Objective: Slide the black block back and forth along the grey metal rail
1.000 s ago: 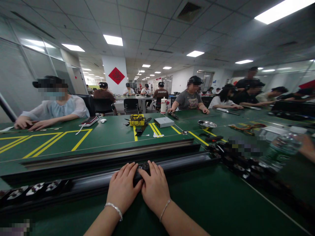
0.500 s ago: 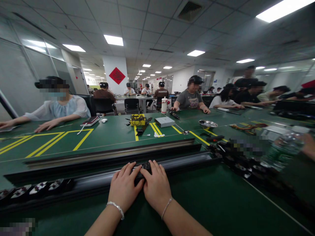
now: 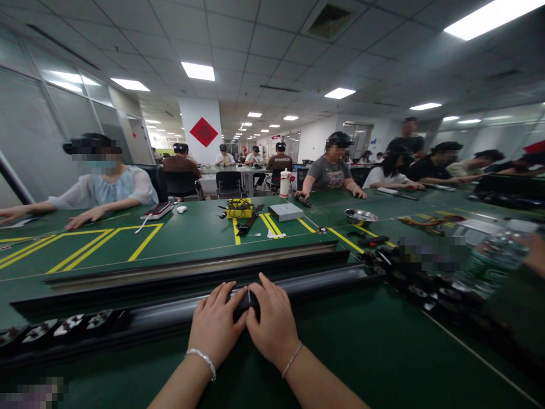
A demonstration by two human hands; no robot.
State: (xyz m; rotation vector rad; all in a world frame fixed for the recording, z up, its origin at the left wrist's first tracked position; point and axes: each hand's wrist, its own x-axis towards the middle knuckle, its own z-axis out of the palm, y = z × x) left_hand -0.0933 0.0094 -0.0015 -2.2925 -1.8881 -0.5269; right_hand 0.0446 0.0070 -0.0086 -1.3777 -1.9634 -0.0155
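Observation:
A small black block-like part (image 3: 244, 302) sits between my two hands, over a long black rail with a pale grey channel (image 3: 323, 279). My left hand (image 3: 218, 325) grips the part's left side with thumb and fingers. On its right side, my right hand (image 3: 273, 321) has thumb and fingers closed round it, the index finger raised a little. Much of the part is hidden by my fingers, and I cannot tell whether it rests in the channel. Several round-faced black modules (image 3: 70, 325) line the rail's left end.
Behind the rail lies a second long bar (image 3: 196, 266). To the right are a heap of black parts (image 3: 419, 284) and a plastic bottle (image 3: 494, 258). Across the green table stand a metal bowl (image 3: 361, 216), a grey box (image 3: 285, 212) and a yellow item with cables (image 3: 239, 208). Co-workers sit around.
The black part has turned between my hands, now showing a smooth dark side. My right index finger has risen slightly. In the background a standing person has shifted left.

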